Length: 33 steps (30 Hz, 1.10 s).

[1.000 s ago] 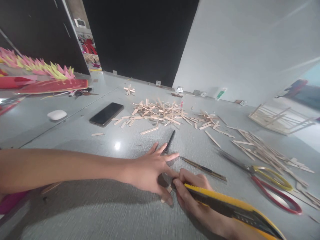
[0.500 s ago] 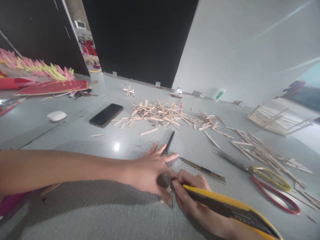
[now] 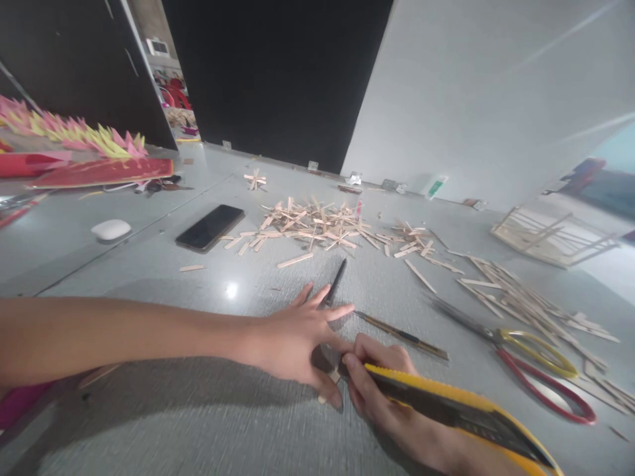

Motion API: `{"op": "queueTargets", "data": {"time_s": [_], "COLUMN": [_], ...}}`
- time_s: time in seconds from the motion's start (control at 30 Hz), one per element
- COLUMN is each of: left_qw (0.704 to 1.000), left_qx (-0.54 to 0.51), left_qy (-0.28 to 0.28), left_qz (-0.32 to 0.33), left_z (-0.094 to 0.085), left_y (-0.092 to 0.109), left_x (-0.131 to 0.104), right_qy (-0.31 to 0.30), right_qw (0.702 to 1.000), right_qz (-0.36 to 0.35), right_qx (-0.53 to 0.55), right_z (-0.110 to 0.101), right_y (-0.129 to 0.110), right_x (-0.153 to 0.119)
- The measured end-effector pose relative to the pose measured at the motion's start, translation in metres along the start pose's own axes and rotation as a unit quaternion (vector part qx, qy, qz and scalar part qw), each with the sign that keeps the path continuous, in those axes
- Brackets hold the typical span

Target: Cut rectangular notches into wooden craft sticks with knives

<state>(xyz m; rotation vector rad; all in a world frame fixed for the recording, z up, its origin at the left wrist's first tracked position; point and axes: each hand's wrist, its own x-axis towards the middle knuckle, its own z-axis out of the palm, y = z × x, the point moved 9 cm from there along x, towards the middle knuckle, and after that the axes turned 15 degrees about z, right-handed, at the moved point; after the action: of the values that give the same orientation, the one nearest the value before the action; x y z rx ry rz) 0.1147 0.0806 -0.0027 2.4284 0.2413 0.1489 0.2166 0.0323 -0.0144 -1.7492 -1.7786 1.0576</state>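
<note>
Yellow-and-black cutter [image 3: 449,400] lies in the right hand [image 3: 380,400], whose fingers and thumb are closed round its front end; its body runs back over that hand, toward the near right. Just left of the grip, a small wooden stick [image 3: 336,375] shows in part by the left thumb, on the grey table [image 3: 223,430].

Far left of the grip sits a rounded white case [image 3: 111,230], its contents hidden. Far right and beyond the grip stands one open frame of thin sticks [image 3: 518,231]; whether it holds anything I cannot tell.

Two slim pen-like tools lie near the grip: a dark one [image 3: 337,281] just beyond the left fingers, a brown one [image 3: 407,337] beyond the right hand. One pair of scissors [image 3: 496,336], with one yellow and one red handle, is to the right. One phone [image 3: 211,228] lies beyond and left. Straight beyond is a pile of short sticks [image 3: 317,223], too tangled to count, with one star-shaped stick piece [image 3: 255,178] farther off. Longer sticks [image 3: 520,297] spread past the scissors.

The left forearm reaches in nearly level from the left; the left hand [image 3: 292,344] is palm down, fingers splayed, thumb bent back toward the near edge, close to the right fingertips.
</note>
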Motion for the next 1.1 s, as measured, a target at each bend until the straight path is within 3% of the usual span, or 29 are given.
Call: {"op": "queueTargets", "data": {"time_s": [0.2, 0.57, 1.1], "left_qw": [1.000, 0.999, 1.000], "left_qx": [0.001, -0.024, -0.009], "left_qy": [-0.012, -0.013, 0.009], "left_qz": [-0.003, -0.021, -0.006], "left_z": [0.000, -0.002, 0.001], "left_y": [0.002, 0.001, -0.001], "left_x": [0.001, 0.000, -0.001], "right_qy": [0.008, -0.043, -0.023], "right_qw": [0.999, 0.995, 0.999], "right_qz": [-0.022, -0.057, -0.001], "right_qx": [-0.029, -0.068, -0.025], "right_z": [-0.002, 0.004, -0.003], "right_y": [-0.005, -0.006, -0.006], "right_x": [-0.002, -0.003, 0.001]}}
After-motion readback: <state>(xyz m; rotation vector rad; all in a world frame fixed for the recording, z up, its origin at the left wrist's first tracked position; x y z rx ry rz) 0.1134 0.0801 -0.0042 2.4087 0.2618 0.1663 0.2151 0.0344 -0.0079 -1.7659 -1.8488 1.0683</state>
